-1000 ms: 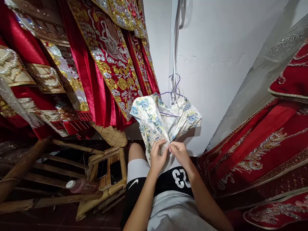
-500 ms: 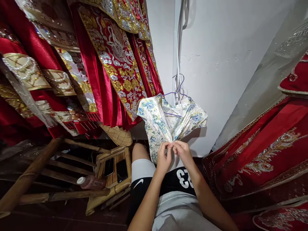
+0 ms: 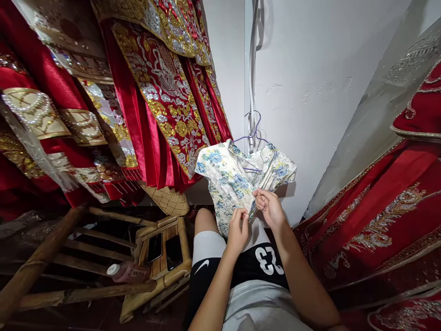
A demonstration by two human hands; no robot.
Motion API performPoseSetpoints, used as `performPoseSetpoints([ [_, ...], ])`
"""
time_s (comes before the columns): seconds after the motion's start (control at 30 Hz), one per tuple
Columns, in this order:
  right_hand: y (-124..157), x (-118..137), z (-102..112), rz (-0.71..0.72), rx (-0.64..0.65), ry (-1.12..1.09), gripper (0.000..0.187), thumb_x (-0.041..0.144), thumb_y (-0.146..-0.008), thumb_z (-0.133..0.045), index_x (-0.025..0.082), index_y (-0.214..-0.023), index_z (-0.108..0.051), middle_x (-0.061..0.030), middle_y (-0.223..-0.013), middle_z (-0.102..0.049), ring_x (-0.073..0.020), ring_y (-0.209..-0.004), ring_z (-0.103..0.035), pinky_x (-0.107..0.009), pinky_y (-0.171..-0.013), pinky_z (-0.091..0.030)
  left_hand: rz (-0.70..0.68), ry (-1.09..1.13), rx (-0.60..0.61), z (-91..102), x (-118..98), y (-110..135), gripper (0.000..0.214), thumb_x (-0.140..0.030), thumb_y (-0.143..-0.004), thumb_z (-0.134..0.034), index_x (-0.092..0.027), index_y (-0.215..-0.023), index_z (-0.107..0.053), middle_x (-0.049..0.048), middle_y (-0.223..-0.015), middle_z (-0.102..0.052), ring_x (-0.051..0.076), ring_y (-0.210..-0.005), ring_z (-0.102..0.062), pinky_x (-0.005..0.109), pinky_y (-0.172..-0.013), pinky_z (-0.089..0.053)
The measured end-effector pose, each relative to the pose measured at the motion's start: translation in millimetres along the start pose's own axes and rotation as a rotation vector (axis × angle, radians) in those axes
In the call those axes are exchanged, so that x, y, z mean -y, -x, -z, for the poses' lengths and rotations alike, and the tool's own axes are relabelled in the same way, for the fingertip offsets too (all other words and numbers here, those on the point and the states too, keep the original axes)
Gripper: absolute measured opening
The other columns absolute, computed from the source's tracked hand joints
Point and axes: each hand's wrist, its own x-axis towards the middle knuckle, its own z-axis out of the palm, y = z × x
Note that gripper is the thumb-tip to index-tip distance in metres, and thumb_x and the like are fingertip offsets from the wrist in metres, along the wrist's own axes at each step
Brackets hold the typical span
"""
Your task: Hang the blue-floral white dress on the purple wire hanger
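A white short-sleeved garment with blue and yellow flowers (image 3: 229, 177) hangs in front of me on a thin purple hanger (image 3: 257, 122). Its front edges meet in a V below the neck opening. My left hand (image 3: 239, 227) pinches the front edge low down, fingers closed on the cloth. Higher and slightly to the right, my right hand (image 3: 270, 207) is closed on the other front edge, thumb and forefinger together. Any button or fastener between the fingers is too small to make out.
Red embroidered costumes (image 3: 172, 101) hang at the left; a red beaded gown (image 3: 379, 220) is at the right. Beside my left leg stands a bamboo chair (image 3: 186, 230) with two phones (image 3: 174, 252) on its seat. A capped bottle (image 3: 127, 272) lies near it. Behind is a white wall (image 3: 303, 59).
My hands were together at the garment's front. Now the right hand has moved up and the left slightly down, and the front edges lie flatter.
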Motion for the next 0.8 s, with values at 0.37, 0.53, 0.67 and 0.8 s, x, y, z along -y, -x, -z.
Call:
performPoseSetpoints([
  [0.37, -3, -4, -2, -0.133, 0.077, -0.125, 0.027, 0.039, -0.07, -0.08, 0.018, -0.068, -0.064, 0.0083, -0.044, -0.033, -0.0064, -0.042, -0.025, -0.023, -0.041, -0.022, 0.026, 0.002, 0.006, -0.8, 12, 8, 0.019, -0.032, -0.104, -0.04, -0.021, -0.095, -0.053, 0.0044, -0.091, -0.053, 0.019, -0.084, -0.054, 0.03, -0.078, -0.043],
  [0.53, -13, 9, -8, -0.073, 0.082, -0.112, 0.022, 0.035, -0.075, -0.076, 0.017, -0.07, -0.064, 0.0076, -0.045, -0.035, -0.0068, -0.042, -0.027, -0.024, -0.041, -0.022, 0.026, 0.007, 0.003, 0.8, 13, 8, 0.02, -0.033, -0.104, -0.041, -0.021, -0.095, -0.053, 0.005, -0.091, -0.054, 0.02, -0.085, -0.055, 0.03, -0.078, -0.042],
  [0.67, -19, 14, -8, -0.094, 0.1, -0.122, 0.021, 0.034, -0.076, -0.074, 0.017, -0.071, -0.063, 0.0085, -0.045, -0.033, -0.0061, -0.04, -0.027, -0.023, -0.04, -0.022, 0.023, 0.005, 0.008, -0.2, 14, 8, 0.019, -0.033, -0.103, -0.041, -0.021, -0.094, -0.053, 0.0047, -0.09, -0.054, 0.02, -0.083, -0.054, 0.031, -0.077, -0.042],
  [0.8, -26, 19, -7, -0.101, 0.103, -0.094, 0.02, 0.033, -0.075, -0.073, 0.016, -0.07, -0.062, 0.0089, -0.044, -0.031, -0.0059, -0.039, -0.026, -0.022, -0.039, -0.021, 0.019, 0.007, 0.006, 0.0, 14, 8, 0.019, -0.032, -0.103, -0.041, -0.021, -0.092, -0.052, 0.0047, -0.09, -0.054, 0.02, -0.084, -0.054, 0.03, -0.077, -0.042],
])
